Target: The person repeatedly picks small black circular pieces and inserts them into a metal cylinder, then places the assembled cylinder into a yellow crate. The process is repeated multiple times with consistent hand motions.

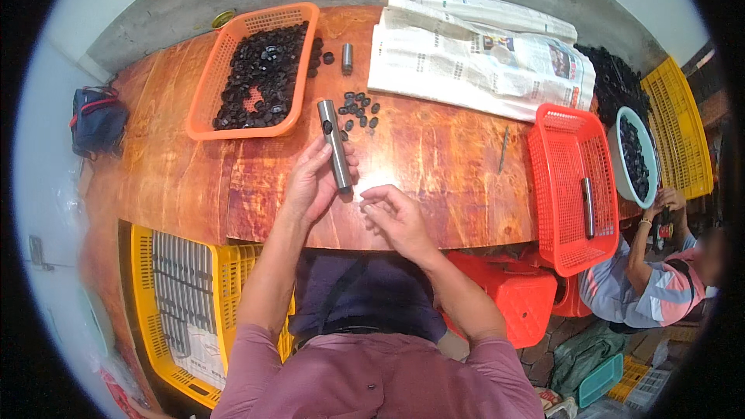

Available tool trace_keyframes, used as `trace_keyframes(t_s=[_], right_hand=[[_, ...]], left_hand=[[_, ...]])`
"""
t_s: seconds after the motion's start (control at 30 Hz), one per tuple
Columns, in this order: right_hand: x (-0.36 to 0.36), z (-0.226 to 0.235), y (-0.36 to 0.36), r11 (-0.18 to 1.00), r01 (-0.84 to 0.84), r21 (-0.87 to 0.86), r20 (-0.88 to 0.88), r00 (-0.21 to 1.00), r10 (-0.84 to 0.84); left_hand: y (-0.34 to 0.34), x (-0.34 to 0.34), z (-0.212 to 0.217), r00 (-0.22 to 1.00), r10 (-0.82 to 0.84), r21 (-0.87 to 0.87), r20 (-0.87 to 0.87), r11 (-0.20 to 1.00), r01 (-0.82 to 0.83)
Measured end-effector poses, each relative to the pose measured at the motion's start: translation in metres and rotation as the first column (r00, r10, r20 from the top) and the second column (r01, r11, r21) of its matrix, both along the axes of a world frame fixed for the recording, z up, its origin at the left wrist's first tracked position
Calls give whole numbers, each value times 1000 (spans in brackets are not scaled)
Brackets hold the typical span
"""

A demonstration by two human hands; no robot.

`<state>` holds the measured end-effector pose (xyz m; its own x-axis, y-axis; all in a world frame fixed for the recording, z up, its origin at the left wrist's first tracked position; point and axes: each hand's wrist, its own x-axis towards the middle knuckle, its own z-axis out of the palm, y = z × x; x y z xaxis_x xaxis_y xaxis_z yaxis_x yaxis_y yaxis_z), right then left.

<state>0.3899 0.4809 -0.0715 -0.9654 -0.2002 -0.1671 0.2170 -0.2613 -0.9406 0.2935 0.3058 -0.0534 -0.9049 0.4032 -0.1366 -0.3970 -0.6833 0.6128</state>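
Observation:
My left hand [314,182] grips a grey metal cylinder [334,143] by its lower end, the rod pointing away from me over the wooden table [434,155]. A small black ring sits on the rod near its upper end. My right hand [396,217] is just right of the rod's lower end, fingers curled and pinched together; whether a small part is between them I cannot tell. A loose cluster of small black rings [359,111] lies on the table just beyond the rod. The orange basket [203,93] full of black rings stands at the far left.
A short grey cylinder [347,57] stands by the basket. Folded newspaper [473,54] covers the far right. A red basket [570,186] holds another metal rod. A second person [652,279] sits at right near a white bowl [635,157] of black parts. Yellow crate [182,295] below left.

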Motion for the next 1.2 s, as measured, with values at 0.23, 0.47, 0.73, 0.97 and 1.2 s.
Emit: trace_keyframes(t_s=[0.23,0.47,0.73,0.97,1.2], right_hand=[[-59,28,25,879,15,477,-134,989,56],[-128,34,18,475,419,774,-499,865,49],[-132,6,22,485,531,695,-647,756,100],[-130,5,32,391,495,776,-561,825,68],[-138,17,64,675,314,668,-348,933,-89]], left_hand=[[9,-43,6,999,-29,-29,-22,999,28],[6,-53,-5,991,120,-29,-57,992,-122],[7,-49,-6,993,106,-76,-48,991,-110],[7,-47,-9,990,138,-69,10,988,-137],[7,-45,-2,1000,22,-35,-3,999,-22]])
